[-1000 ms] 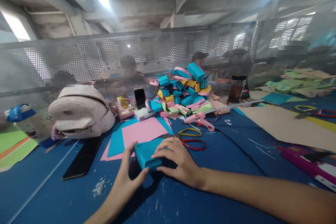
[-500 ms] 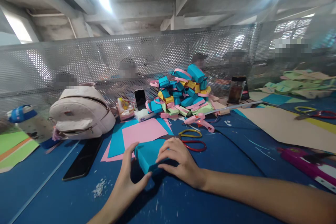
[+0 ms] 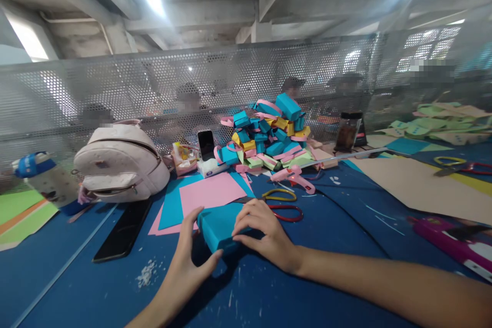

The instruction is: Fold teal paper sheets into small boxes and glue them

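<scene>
A blue paper box (image 3: 218,225) is held between my two hands, low over the blue table. My left hand (image 3: 190,253) grips its left end, thumb at the near lower corner and fingers at the far side. Across its right end, my right hand (image 3: 265,230) is closed, with thumb and fingertips pinching the near edge; the box's far right part is hidden behind these fingers. Just behind the box lie scissors (image 3: 282,196) with one yellow and one red handle. Pink paper (image 3: 209,192) and blue paper (image 3: 169,210) sheets lie beyond my left hand.
A pink glue gun (image 3: 294,177) with a cord lies in front of a pile of small paper boxes (image 3: 269,136). To the left are a black phone (image 3: 123,230), a white backpack (image 3: 121,164) and a bottle (image 3: 49,182). Beige paper (image 3: 415,179) and a magenta case (image 3: 453,243) are at the right.
My right hand has shifted slightly to the right along the box, its thumb and fingertips now closer together. My left hand and the box have hardly moved.
</scene>
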Available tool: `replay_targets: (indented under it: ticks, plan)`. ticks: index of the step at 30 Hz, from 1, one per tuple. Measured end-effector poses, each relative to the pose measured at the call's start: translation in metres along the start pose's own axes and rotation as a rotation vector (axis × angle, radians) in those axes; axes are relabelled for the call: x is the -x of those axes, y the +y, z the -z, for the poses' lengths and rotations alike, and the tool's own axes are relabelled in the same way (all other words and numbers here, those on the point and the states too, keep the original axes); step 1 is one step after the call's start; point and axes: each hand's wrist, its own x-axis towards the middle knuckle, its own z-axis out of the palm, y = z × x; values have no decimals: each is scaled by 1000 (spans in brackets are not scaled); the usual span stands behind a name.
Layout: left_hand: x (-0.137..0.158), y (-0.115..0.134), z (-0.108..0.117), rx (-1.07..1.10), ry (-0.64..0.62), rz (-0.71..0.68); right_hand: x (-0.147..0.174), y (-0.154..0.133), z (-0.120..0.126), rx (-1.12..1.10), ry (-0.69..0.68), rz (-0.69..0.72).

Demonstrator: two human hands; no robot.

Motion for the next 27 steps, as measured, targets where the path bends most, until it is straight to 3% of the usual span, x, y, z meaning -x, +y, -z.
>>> replay_targets:
  ticks: [19, 27]
  plan:
    - [-5, 2, 1, 94, 45, 101, -1, 4, 1, 23, 40, -27]
    - [-8, -1, 2, 162, 121, 115, -5, 6, 0, 25, 57, -103]
